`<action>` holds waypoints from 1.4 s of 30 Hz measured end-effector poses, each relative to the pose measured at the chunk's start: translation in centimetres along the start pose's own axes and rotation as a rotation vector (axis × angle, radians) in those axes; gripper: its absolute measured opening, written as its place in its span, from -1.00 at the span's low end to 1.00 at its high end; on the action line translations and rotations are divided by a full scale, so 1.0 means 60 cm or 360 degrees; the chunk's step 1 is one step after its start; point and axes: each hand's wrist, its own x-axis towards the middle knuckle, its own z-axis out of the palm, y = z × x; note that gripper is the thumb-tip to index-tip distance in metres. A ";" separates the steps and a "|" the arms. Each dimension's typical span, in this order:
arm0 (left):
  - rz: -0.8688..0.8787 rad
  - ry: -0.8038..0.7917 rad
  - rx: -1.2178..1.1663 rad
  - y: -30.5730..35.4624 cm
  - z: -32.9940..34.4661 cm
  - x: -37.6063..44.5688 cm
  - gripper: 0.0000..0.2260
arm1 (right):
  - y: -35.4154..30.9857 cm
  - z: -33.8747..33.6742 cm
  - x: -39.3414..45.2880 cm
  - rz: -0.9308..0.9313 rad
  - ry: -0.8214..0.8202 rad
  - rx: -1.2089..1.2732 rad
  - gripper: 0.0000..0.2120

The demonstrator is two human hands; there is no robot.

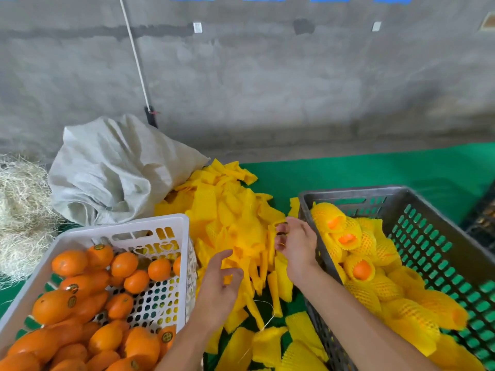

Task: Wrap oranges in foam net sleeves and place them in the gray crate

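- Green matting (375,172) covers the work surface, and a rough gray concrete wall (267,76) rises behind it.
- Against the wall leans a thin white pole (134,52); below it slumps a crumpled white woven sack (112,170), with a heap of dry straw (21,210) at the far left.
- At lower left stands a white perforated plastic basket (120,228) holding bare oranges (69,262), several with small round stickers.
- Between the basket and the crate lies a loose pile of flat yellow foam net sleeves (227,210), spilling from beside the sack down toward the viewer.
- The gray crate (375,192) sits at right on the matting, its slotted walls showing green through the openings.
- Inside it, wrapped oranges (359,269) lie heaped along the near-left side, orange skin showing at the open sleeve ends.
- The left hand (219,287) hovers over the near part of the sleeve pile, fingers loosely curled and parted; it holds nothing that I can make out.
- The right hand (297,245) reaches over the pile just beside the crate's left wall, fingertips bent down onto the sleeves; whether it actually pinches one I cannot tell.
- A thin pale string (267,314) lies across the sleeves below the left hand.
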 end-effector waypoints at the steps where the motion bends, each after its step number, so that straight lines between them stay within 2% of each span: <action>1: 0.0007 0.0011 0.0022 0.001 0.000 0.001 -0.70 | 0.006 -0.002 0.001 0.0029 -0.0060 -0.0171 -0.84; 3: 0.0024 0.0036 0.0051 0.003 0.000 0.001 -0.77 | 0.017 -0.006 0.003 -0.0026 -0.0242 -0.0710 -0.81; 6: 0.0044 0.0051 0.0093 0.002 -0.004 -0.003 -0.82 | 0.040 -0.020 0.001 -0.0405 -0.0551 -0.1979 -0.78; 7: 0.0046 0.0047 0.0129 0.000 -0.005 -0.003 -0.82 | 0.048 -0.024 -0.002 -0.0472 -0.0614 -0.2285 -0.72; 9: 0.0040 0.0049 0.0194 -0.007 -0.005 -0.003 -0.77 | 0.060 -0.029 -0.004 -0.0417 -0.0810 -0.2552 -0.55; 11: 0.0034 0.0048 0.0259 -0.012 -0.005 -0.002 -0.70 | 0.067 -0.029 -0.004 -0.0341 -0.1000 -0.2635 -0.44; 13: 0.0052 0.0008 0.0396 -0.012 -0.004 -0.002 -0.65 | 0.072 -0.026 -0.007 -0.0400 -0.1110 -0.2767 -0.42; 16: 0.0035 -0.0203 0.0799 -0.020 -0.003 0.003 -0.57 | 0.084 -0.022 -0.018 -0.0434 -0.1224 -0.2941 -0.51; 18: -0.0081 -0.0376 0.1055 -0.026 0.000 0.012 -0.46 | 0.092 -0.023 -0.023 -0.0403 -0.1282 -0.3004 -0.59; 21: -0.0227 -0.0451 0.1401 -0.026 0.013 0.037 -0.35 | 0.096 -0.024 -0.021 -0.0377 -0.1312 -0.3072 -0.65; 26: -0.0127 -0.0416 0.2050 -0.021 0.050 0.097 -0.32 | 0.094 -0.027 -0.014 -0.0377 -0.1266 -0.3138 -0.66; 31: 0.0063 -0.0330 0.2534 -0.046 0.073 0.137 -0.49 | 0.088 -0.026 -0.012 -0.0359 -0.1227 -0.3150 -0.64; 35: 0.0305 -0.0365 0.2540 -0.067 0.088 0.148 -0.47 | 0.086 -0.025 -0.015 -0.0340 -0.1193 -0.3189 -0.69; 38: 0.0286 -0.0379 0.2470 -0.074 0.105 0.139 -0.56 | 0.084 -0.022 -0.022 -0.0328 -0.1192 -0.3209 -0.70; 42: 0.0259 -0.0452 0.2688 -0.076 0.109 0.134 -0.44 | 0.080 -0.025 -0.021 -0.0316 -0.1116 -0.3264 -0.76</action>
